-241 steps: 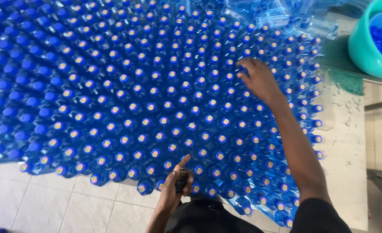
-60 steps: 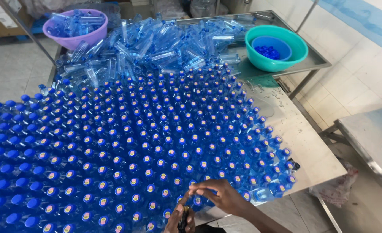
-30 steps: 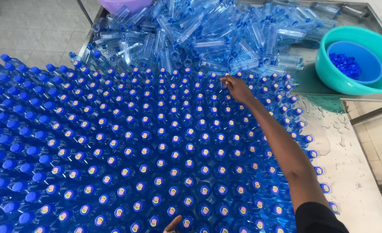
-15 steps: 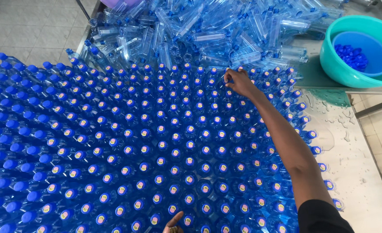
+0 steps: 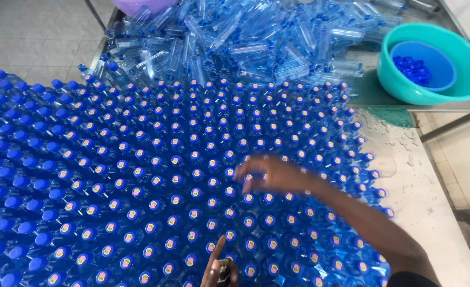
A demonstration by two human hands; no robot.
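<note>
Fingers of right hand [image 5: 269, 174] spread loosely over capped blue bottles [image 5: 192, 159]; left hand [image 5: 220, 270] grips a small dark tool [image 5: 224, 268]

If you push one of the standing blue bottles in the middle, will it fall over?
Probably not far: the standing bottles are packed cap to cap, so neighbours would likely prop it up. One at the edge looks easier to tip. The loose bottles lying in the heap would likely roll or slide.

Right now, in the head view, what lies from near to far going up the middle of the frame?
Left hand with a small dark thing → right hand over the upright capped bottles → heap of clear bottles lying down → purple bowl.
</note>
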